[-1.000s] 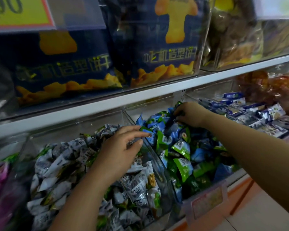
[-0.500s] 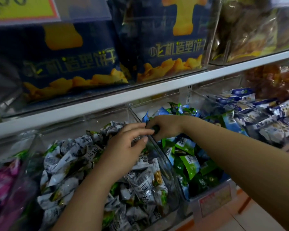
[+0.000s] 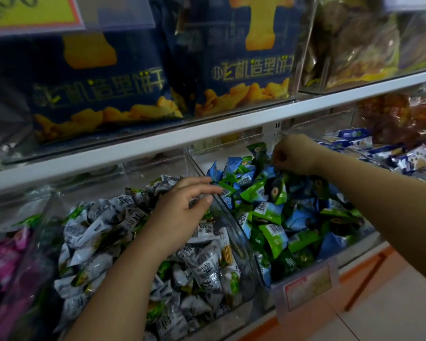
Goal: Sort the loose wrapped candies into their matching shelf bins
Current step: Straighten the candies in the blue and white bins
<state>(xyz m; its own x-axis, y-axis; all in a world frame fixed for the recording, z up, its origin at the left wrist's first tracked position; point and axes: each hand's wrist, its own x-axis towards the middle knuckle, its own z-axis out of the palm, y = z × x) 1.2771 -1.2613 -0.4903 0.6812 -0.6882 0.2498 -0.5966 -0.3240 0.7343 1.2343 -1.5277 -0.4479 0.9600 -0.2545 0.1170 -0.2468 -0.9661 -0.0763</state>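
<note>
The left grip (image 3: 182, 205) hangs loose-fingered over the grey-wrapped candies (image 3: 103, 232). The right grip (image 3: 293, 153) is curled over the green and blue candies (image 3: 268, 210) near the shelf's (image 3: 352, 270) back edge; whether it holds one I cannot tell.

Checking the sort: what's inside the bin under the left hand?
Grey wrapped candies fill the bin, a few green. The left hand covers the middle; deeper layers are hidden.

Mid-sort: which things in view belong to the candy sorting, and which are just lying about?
In the job: left hand, fingers relaxed, over the pile of grey-white wrapped candies; right hand, fingers curled, at the back of the pile of green and blue wrapped candies.
Just there: dark blue biscuit bags above; pink wrapped packets far left; blue-and-white packets far right; red-edged price label.
</note>
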